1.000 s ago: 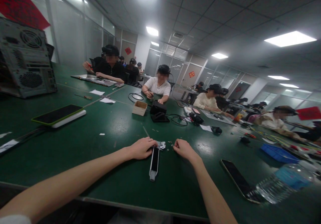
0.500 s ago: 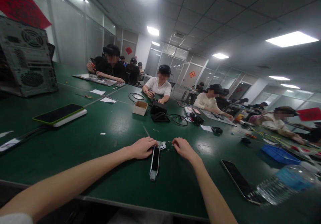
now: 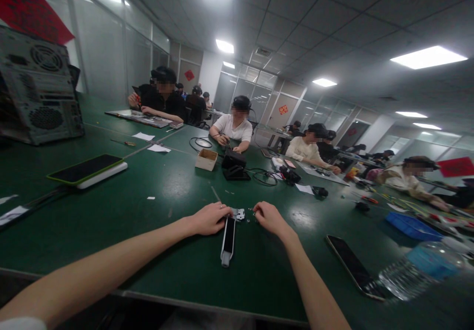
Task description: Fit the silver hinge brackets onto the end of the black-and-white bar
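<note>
My left hand (image 3: 209,219) lies curled over the upper end of a long black-and-silver device (image 3: 228,236), which rests flat on the green workbench (image 3: 122,241). Just beyond the fingertips sits a small metal hinge-like bracket (image 3: 239,214). My right hand (image 3: 268,219) is pinched downward among several tiny metal parts (image 3: 252,210), just right of the bracket. Anything between its fingertips is too small to see.
A smartphone (image 3: 351,266) and a plastic water bottle (image 3: 418,271) lie to my right, with a blue tray (image 3: 413,226) beyond. A computer case (image 3: 40,86) stands far left. Several seated people work along the bench around a wooden box (image 3: 206,159).
My right hand has shifted slightly left, toward the small parts. My left hand stays on the device, and the view has barely moved.
</note>
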A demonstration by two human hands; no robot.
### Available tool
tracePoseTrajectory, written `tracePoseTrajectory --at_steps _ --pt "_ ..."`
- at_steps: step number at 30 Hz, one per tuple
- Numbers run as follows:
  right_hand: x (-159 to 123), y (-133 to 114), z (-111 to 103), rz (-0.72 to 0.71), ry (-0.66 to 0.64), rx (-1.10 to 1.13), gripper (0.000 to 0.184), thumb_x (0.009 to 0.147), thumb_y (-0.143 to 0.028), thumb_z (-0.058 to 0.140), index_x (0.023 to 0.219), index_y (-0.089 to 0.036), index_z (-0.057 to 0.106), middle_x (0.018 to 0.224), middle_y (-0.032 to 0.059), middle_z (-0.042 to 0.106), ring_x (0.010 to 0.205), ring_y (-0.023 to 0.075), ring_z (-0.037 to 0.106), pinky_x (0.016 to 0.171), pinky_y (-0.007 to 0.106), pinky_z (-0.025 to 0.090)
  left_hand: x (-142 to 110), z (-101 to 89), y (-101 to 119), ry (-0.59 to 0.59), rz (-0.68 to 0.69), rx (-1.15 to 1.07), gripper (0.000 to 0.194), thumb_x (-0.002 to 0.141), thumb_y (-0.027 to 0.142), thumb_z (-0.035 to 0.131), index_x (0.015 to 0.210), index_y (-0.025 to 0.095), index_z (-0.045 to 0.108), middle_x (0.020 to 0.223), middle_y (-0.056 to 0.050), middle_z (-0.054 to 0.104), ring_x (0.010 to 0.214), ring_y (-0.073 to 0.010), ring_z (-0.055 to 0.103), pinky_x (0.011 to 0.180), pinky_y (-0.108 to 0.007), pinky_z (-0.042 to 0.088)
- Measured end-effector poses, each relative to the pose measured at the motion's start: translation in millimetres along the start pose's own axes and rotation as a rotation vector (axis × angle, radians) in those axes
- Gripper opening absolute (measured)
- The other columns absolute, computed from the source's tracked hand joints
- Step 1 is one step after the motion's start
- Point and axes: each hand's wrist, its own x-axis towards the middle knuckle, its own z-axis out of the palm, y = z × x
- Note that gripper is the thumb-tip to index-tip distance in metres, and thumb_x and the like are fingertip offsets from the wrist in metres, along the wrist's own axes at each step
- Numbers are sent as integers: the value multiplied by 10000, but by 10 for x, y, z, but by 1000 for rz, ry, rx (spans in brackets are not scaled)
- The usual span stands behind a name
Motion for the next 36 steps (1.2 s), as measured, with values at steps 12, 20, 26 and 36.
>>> tracePoseTrajectory --at_steps 12,20,26,36 --pt "-4 21 20 -12 -70 -20 141 850 -164 477 905 -164 606 913 62 622 843 163 566 753 255 398 -3 11 -9 6 -3 1 275 810 110 505 1069 195 542 1021 -58 615 931 -210 569 804 -314 457" --pt "-49 -5 -76 16 -66 -36 144 853 -210 514 938 -179 626 962 75 621 875 175 573 767 266 411 -9 -7 -4 -10 -5 -12 265 836 131 503 1091 195 536 1044 -62 608 949 -209 561 830 -326 452" --pt "-72 61 -138 77 -160 40 214 791 -353 616 896 -172 664 820 41 650 726 160 588 652 253 421 -12 -39 27 -26 -24 -19 253 834 128 504 1074 198 540 1030 -61 611 925 -208 564 797 -315 456" --pt "-68 -70 -158 81 -156 57 167 773 -123 555 861 -151 694 840 56 697 769 156 627 685 225 435 -6 5 -13 -8 -4 -5 282 819 115 510 1089 193 537 1032 -60 612 936 -211 566 812 -318 455"
